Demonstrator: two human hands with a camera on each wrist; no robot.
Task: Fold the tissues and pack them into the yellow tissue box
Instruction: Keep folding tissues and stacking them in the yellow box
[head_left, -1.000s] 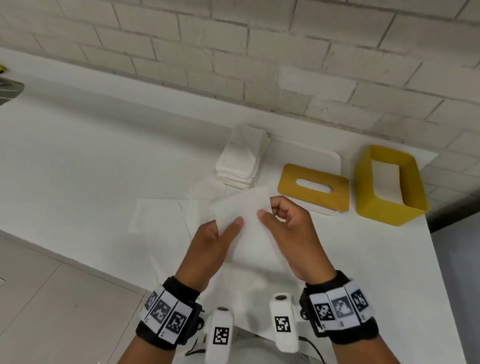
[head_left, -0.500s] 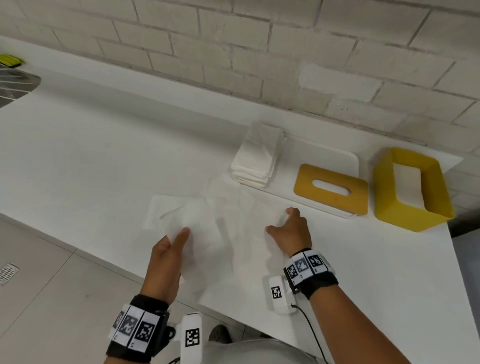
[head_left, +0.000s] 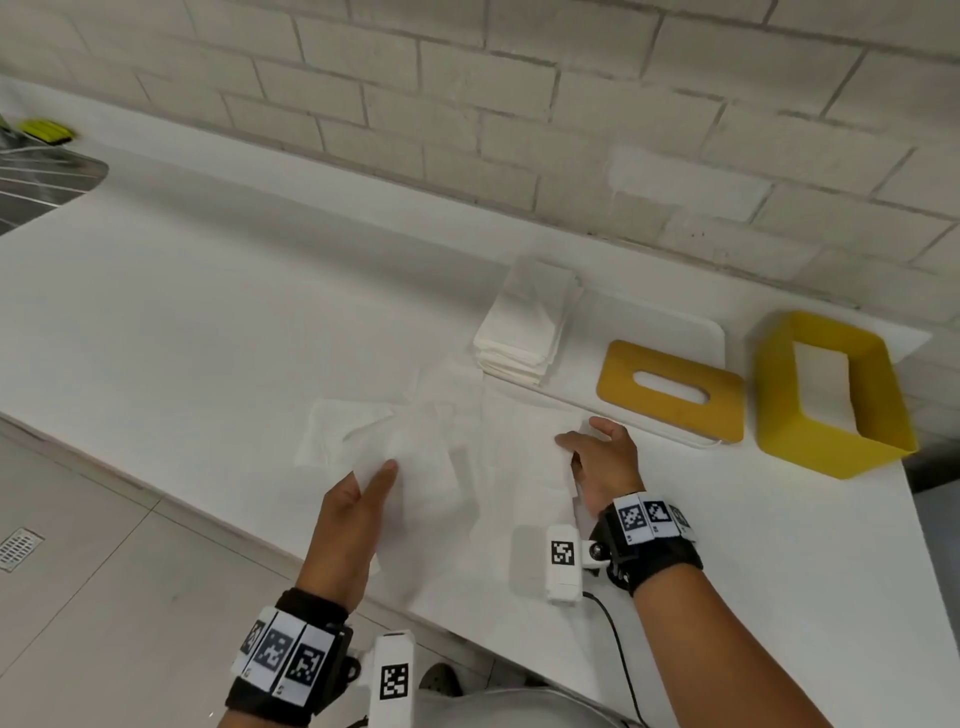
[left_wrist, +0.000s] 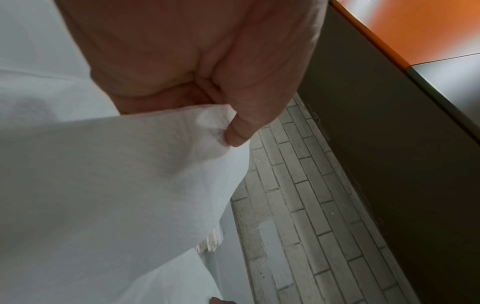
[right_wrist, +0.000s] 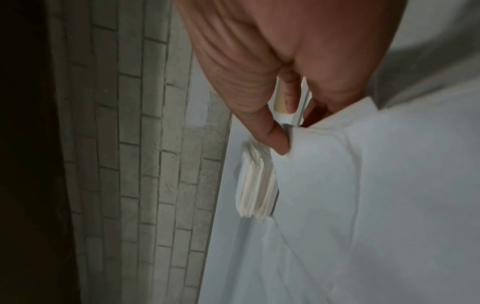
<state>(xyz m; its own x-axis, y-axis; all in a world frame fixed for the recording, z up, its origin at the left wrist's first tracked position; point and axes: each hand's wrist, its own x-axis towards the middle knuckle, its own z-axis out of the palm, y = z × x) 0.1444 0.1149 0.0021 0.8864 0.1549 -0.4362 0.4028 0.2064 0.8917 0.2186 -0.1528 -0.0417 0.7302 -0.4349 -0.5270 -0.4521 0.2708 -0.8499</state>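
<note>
A thin white tissue is stretched flat over the white counter between my hands. My left hand pinches its left edge just above the counter's front edge; the left wrist view shows the thumb pressed on the tissue. My right hand pinches the right corner, thumb on the tissue. A stack of folded tissues lies behind, also visible as the stack. The yellow lid with its slot lies on a white base. The yellow tissue box stands on the far right with its opening facing me.
More loose tissues lie flat to the left of the held one. A sink and a yellow-green sponge are at the far left. A brick wall backs the counter. Tiled floor lies below its front edge.
My hands were close together on the tissue a second ago. They have moved apart, left hand leftward and right hand rightward, spreading the tissue flat. Little has changed in the last half second.
</note>
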